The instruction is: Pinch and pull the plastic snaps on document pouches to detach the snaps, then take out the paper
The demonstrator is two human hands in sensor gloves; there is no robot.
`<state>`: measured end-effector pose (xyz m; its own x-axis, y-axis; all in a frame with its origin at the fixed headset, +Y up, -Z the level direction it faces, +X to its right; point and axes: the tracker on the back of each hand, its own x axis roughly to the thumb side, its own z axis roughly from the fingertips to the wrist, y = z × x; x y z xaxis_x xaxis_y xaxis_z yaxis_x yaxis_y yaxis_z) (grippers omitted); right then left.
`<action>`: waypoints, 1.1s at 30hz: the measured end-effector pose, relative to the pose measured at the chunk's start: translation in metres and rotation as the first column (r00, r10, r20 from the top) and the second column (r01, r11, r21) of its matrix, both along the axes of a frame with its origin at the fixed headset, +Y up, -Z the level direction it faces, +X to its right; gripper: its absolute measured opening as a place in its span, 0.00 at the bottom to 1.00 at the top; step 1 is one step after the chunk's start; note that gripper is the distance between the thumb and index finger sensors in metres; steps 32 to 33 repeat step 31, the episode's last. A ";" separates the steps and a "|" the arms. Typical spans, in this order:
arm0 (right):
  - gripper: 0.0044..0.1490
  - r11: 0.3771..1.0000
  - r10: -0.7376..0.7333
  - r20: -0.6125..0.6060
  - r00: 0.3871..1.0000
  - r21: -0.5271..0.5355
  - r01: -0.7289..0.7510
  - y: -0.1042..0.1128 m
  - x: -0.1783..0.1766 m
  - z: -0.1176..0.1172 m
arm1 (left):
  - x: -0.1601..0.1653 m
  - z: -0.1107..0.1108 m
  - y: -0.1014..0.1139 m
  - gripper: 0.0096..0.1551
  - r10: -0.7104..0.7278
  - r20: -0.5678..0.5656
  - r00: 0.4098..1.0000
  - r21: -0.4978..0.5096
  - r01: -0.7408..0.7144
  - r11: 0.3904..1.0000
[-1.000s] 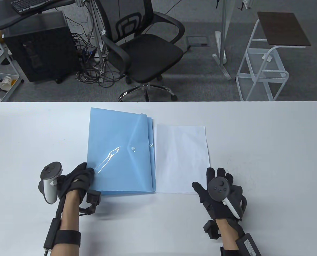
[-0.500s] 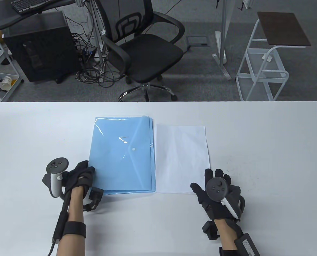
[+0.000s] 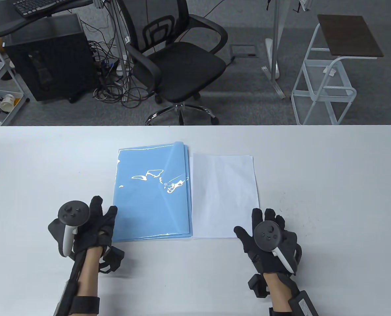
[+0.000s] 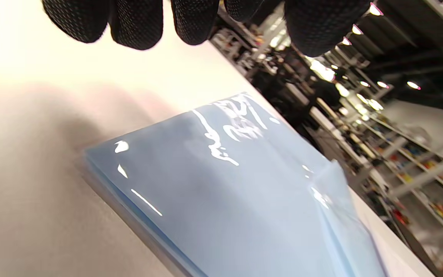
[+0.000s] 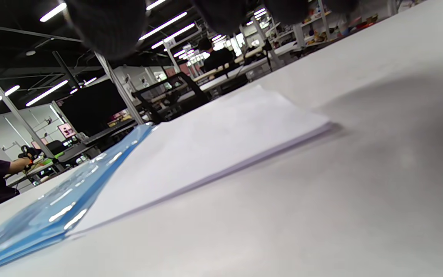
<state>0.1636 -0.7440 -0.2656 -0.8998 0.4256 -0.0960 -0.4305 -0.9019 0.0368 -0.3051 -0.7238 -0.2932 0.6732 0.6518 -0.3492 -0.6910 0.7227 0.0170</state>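
Resting just off the near left corner of the blue pouches [image 3: 152, 192], your left hand [image 3: 95, 227] lies on the white table [image 3: 34, 164] with its fingers [image 4: 137, 23] loosely spread and holding nothing; in the left wrist view the fingertips hang clear above the tabletop, short of the plastic. To the left of that hand you have a wide stretch of bare table out to the left edge.

The pouches sit as a stack in the middle of the table, a little left of centre, long sides running away from you. Their edges are not quite flush, so several blue layers show along the right side and the near edge. The top pouch is glossy, with bright glare streaks across it, and a small round white snap [image 3: 165, 183] sits near the middle of its right half. At the far right corner the top sheet lifts slightly.

Just beside the stack on the right lies the paper [image 3: 223, 196], a thin white pile, square to the pouches and almost touching them.

Your right hand [image 3: 268, 235] rests near the paper's near right corner, fingers relaxed and spread, gripping nothing. Beyond it the table runs bare to the right edge.
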 end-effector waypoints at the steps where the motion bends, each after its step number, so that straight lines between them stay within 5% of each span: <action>1: 0.56 1.000 -0.002 0.000 1.000 0.003 0.002 0.000 -0.001 0.001 | 0.007 0.004 0.006 0.48 -0.025 0.037 0.999 0.012 0.025 1.000; 7: 0.56 1.000 -0.016 0.000 1.000 0.018 0.016 0.003 -0.003 0.006 | 0.044 0.023 0.032 0.56 -0.197 0.197 0.960 0.110 0.178 0.978; 13: 0.57 1.000 -0.009 0.008 1.000 0.029 0.009 0.002 -0.004 0.008 | 0.063 0.034 0.026 0.58 -0.355 0.247 0.901 0.200 0.311 0.929; 33: 0.58 0.998 0.059 0.028 0.998 0.002 -0.059 -0.006 -0.005 0.010 | 0.060 0.040 -0.005 0.57 -0.442 0.254 0.860 0.087 0.435 0.896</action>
